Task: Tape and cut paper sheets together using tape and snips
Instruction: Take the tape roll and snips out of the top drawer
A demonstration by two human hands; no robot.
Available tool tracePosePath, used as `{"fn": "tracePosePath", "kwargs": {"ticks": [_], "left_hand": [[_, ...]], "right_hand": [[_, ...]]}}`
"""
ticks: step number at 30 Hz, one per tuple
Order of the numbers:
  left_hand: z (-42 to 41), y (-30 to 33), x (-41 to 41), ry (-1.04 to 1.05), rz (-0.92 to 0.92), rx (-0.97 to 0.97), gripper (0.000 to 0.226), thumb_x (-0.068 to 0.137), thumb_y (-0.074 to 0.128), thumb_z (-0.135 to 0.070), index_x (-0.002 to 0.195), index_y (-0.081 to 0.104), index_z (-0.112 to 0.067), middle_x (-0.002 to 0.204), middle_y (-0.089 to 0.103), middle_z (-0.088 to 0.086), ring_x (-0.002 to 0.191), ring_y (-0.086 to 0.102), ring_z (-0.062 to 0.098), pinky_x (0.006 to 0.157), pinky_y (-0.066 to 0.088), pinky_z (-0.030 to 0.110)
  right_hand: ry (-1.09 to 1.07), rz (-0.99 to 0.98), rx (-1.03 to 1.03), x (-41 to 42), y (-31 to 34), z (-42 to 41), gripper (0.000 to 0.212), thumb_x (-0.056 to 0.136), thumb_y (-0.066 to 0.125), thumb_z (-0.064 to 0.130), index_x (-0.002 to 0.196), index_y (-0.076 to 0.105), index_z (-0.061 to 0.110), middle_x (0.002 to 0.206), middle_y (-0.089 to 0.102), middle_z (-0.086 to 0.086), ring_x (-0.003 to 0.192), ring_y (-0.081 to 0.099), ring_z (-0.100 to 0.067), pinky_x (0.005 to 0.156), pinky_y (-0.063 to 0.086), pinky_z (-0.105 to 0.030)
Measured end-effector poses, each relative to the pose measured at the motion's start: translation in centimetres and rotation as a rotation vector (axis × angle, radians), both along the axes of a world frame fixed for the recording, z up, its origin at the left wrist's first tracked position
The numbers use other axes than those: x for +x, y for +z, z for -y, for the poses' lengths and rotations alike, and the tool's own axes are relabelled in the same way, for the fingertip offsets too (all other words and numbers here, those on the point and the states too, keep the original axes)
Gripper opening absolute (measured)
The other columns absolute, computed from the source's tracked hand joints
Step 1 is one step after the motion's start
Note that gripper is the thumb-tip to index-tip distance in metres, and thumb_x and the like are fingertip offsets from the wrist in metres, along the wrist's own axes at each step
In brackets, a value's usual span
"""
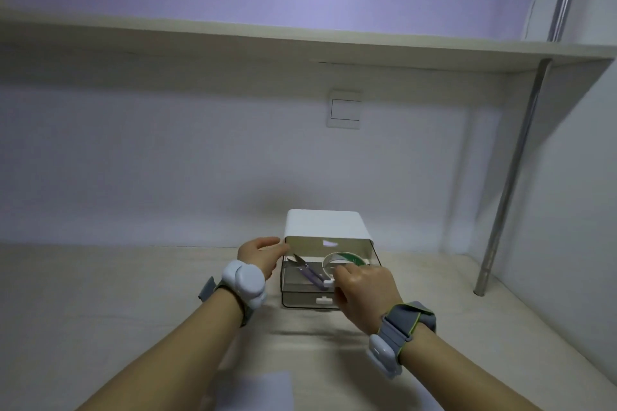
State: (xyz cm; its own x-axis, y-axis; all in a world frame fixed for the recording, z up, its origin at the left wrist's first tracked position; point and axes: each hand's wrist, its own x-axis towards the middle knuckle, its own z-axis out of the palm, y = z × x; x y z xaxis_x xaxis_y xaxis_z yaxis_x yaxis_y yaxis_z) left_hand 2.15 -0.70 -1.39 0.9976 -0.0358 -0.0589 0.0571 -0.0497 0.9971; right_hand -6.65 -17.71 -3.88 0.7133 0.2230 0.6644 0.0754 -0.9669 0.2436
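Tape roll (344, 262), green and white, stood on edge in the right part of the pulled-out upper drawer (300, 280) of a small white drawer box (325, 223) set on the pale surface (117, 294) near the back wall. Snips (307, 272) with purple handles lay diagonally in the left part of the same drawer, blades pointing away from the person. Left hand (258, 255) rested with relaxed fingers against the box's left side, gripping nothing. Right hand (365, 290) was curled over the drawer front at its small white handle (329, 284), fingertips just beside the tape roll; whether it pinched the handle could not be told. Paper sheets (258, 390) lay at the near edge between the forearms. Both wrists bore grey-strapped white devices.
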Motion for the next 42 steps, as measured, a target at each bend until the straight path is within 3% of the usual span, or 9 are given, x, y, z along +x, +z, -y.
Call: {"fn": "tracePosePath", "kwargs": {"ticks": [3, 7, 10, 15, 19, 25, 30, 37, 42], "left_hand": [[0.1, 0.4, -0.5, 0.009, 0.118, 0.156, 0.024, 0.077, 0.075, -0.013, 0.100, 0.068, -0.014, 0.082, 0.063, 0.008, 0.079, 0.058, 0.026, 0.083, 0.051, 0.035], [0.2, 0.3, -1.0, -0.072, 0.258, 0.355, 0.012, 0.075, 0.075, -0.016, 0.079, 0.068, -0.025, 0.065, 0.058, -0.006, 0.069, 0.057, 0.018, 0.068, 0.046, 0.023], [0.4, 0.7, -1.0, -0.164, 0.394, 0.585, 0.011, 0.077, 0.072, -0.018, 0.087, 0.075, -0.023, 0.076, 0.067, -0.008, 0.070, 0.057, 0.008, 0.061, 0.041, 0.015], [1.2, 2.3, 0.3, -0.317, 0.535, 0.948, 0.024, 0.079, 0.072, -0.019, 0.102, 0.075, -0.023, 0.103, 0.074, -0.004, 0.087, 0.064, 0.013, 0.075, 0.042, 0.016], [1.7, 3.4, 1.2, -0.507, 0.590, 1.128, 0.037, 0.080, 0.075, -0.024, 0.116, 0.070, -0.021, 0.114, 0.070, -0.003, 0.095, 0.063, 0.016, 0.076, 0.039, 0.015], [2.2, 2.9, 2.7, -0.686, 0.668, 1.331, 0.036, 0.083, 0.072, -0.021, 0.119, 0.068, -0.024, 0.117, 0.070, -0.003, 0.107, 0.064, 0.020, 0.086, 0.048, 0.024], [2.5, 3.0, 2.8, -0.703, 0.784, 1.419, 0.032, 0.087, 0.067, -0.025, 0.118, 0.067, -0.029, 0.117, 0.069, -0.005, 0.106, 0.062, 0.020, 0.085, 0.049, 0.029], [3.4, 3.2, 2.7, -0.772, 0.747, 1.484, 0.027, 0.089, 0.063, -0.021, 0.116, 0.063, -0.020, 0.123, 0.059, 0.001, 0.109, 0.058, 0.026, 0.083, 0.044, 0.030], [2.7, 2.8, 2.6, -0.663, 0.879, 1.350, 0.012, 0.084, 0.068, -0.024, 0.095, 0.067, -0.019, 0.101, 0.070, -0.004, 0.092, 0.062, 0.023, 0.074, 0.046, 0.029]], "right_hand": [[-0.010, -0.016, -0.018, -0.2, -0.7, -0.1, 0.034, 0.036, 0.083, 0.019, 0.048, 0.051, 0.020, 0.041, 0.051, 0.003, 0.029, 0.046, -0.017, 0.039, 0.016, -0.018], [0.001, -0.001, -0.019, -0.4, -1.3, 0.1, 0.034, 0.041, 0.084, 0.020, 0.050, 0.052, 0.021, 0.041, 0.051, 0.004, 0.029, 0.045, -0.017, 0.041, 0.014, -0.017], [0.068, 0.013, 0.019, -0.8, -1.3, 0.8, 0.030, 0.052, 0.083, 0.033, 0.056, 0.055, 0.023, 0.045, 0.054, 0.006, 0.032, 0.049, -0.015, 0.035, 0.023, -0.017], [0.052, 0.081, 0.379, -0.9, 1.7, 1.3, 0.030, 0.079, 0.059, 0.044, 0.060, 0.060, 0.021, 0.051, 0.060, 0.005, 0.045, 0.051, -0.016, 0.045, 0.034, -0.019], [-0.241, -0.315, 0.358, 1.5, 5.5, 2.6, 0.019, 0.086, 0.053, 0.029, 0.081, 0.067, 0.017, 0.081, 0.067, -0.005, 0.075, 0.061, -0.028, 0.062, 0.045, -0.027], [-0.433, -0.633, 0.160, 4.8, 6.5, 3.1, 0.035, 0.085, 0.059, 0.018, 0.057, 0.039, 0.013, 0.057, 0.042, -0.004, 0.048, 0.039, -0.018, 0.056, 0.038, -0.026], [-0.461, -0.668, 0.075, 5.5, 6.2, 2.4, 0.028, 0.087, 0.050, 0.004, 0.062, 0.041, 0.011, 0.060, 0.039, -0.003, 0.055, 0.043, -0.020, 0.066, 0.040, -0.030], [-0.402, -0.542, 0.186, 4.6, 6.5, 3.0, 0.036, 0.082, 0.061, 0.020, 0.057, 0.036, 0.015, 0.059, 0.038, -0.001, 0.058, 0.046, -0.024, 0.060, 0.041, -0.028], [-0.333, -0.357, 0.279, 3.5, 7.3, 3.6, 0.025, 0.081, 0.055, 0.020, 0.059, 0.047, 0.012, 0.058, 0.044, -0.003, 0.063, 0.045, -0.028, 0.056, 0.035, -0.025]]}}
